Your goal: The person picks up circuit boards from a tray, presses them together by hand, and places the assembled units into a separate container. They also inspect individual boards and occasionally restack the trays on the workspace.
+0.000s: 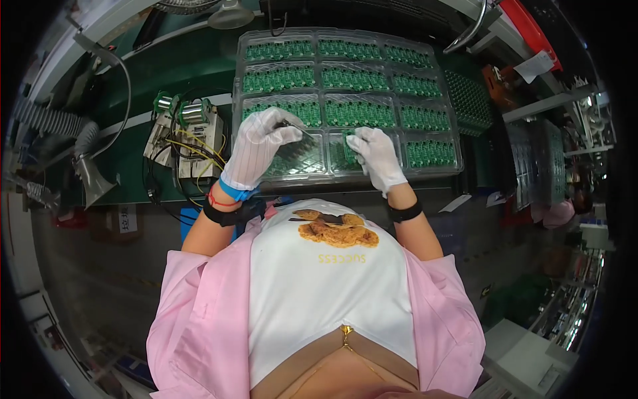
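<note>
A clear plastic tray point(319, 147) divided into compartments lies on the bench in front of me, most of them filled with rows of small green circuit boards point(359, 112). My left hand point(262, 143), in a white glove, is pinched at the tray's near left compartment. Thin dark pieces show at its fingertips, too blurred to name. Gloved in white too, my right hand point(376, 156) has its fingers closed on a small green circuit board point(349, 136) over the neighbouring near compartment. The glove partly hides that board.
Left of the tray stand solder wire reels point(195, 111) on a pale device with loose cables. A flexible fume hose point(94, 176) hangs farther left. Beyond the tray's right edge sits a green perforated block point(469, 103), with a red bin point(530, 30) behind it.
</note>
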{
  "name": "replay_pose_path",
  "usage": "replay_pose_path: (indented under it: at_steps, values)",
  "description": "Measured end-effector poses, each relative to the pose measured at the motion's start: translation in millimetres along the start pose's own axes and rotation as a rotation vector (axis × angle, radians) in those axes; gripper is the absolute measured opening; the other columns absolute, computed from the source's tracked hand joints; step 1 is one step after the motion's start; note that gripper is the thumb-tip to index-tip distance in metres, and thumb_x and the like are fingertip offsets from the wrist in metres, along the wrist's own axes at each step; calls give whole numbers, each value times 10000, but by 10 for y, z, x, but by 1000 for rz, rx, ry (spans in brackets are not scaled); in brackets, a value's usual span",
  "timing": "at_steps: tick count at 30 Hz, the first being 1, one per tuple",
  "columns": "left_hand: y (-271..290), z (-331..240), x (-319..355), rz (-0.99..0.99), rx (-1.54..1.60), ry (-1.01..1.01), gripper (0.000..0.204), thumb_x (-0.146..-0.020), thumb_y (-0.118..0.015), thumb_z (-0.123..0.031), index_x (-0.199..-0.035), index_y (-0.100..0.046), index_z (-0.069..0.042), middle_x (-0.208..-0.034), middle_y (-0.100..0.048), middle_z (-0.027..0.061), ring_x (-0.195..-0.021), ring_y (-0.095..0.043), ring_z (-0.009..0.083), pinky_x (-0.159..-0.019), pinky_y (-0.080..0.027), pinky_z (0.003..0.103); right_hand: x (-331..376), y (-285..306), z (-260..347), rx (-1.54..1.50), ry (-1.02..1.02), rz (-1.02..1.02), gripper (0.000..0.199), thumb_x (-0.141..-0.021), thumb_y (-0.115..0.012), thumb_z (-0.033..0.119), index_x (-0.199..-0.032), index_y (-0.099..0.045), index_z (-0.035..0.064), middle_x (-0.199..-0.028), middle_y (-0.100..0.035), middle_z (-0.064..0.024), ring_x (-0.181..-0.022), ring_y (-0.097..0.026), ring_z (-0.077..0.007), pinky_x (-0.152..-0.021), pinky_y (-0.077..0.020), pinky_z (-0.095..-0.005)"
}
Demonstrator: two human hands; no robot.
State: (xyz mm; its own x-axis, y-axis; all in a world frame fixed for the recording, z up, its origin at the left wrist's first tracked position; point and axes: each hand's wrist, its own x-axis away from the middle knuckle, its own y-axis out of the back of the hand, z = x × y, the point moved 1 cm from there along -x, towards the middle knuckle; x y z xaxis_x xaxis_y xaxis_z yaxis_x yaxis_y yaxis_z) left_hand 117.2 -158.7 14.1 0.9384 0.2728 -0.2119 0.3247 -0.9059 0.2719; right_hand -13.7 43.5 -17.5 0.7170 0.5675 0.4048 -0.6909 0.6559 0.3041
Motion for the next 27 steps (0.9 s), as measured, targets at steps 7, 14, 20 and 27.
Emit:
replay_pose_path:
  at_steps: [7, 14, 20, 27]
  values:
    - [44, 326, 5, 86, -441, -293, 232, -753, -693, -38, -974, -632, -1, -1027, -652, 108, -869, -633, 239, -765, -511, 272, -151, -416, -324, 572, 284, -314, 298, -778, -688, 160, -988, -561, -9, -855, -637, -171, -804, -632, -354, -709, -500, -424]
    - [168, 482, -151, 127, -333, -64, 259, -697, -724, -95, -935, -663, -12, -1140, -622, 127, -946, -627, 274, -820, -511, 322, -201, -419, -124, 586, 176, -322, 375, -753, -712, 149, -1059, -565, -10, -947, -636, -172, -892, -627, -330, -760, -501, -389]
    - [58, 473, -89, 125, -551, -277, 263, -768, -681, -248, -940, -664, -50, -1031, -643, 133, -898, -631, 318, -777, -524, 384, -195, -138, -372, 336, 405, -211, 238, -829, -622, 82, -1051, -616, -6, -985, -647, -144, -873, -620, -238, -782, -477, -350]
    - [-182, 28, 45, 192, -745, -258, 165, -785, -648, -225, -845, -612, -77, -713, -609, 110, -690, -632, 303, -616, -500, 413, 445, -402, 344, 245, 723, -210, 202, -729, -688, 12, -915, -608, 17, -844, -611, -129, -747, -590, -288, -683, -470, -371]
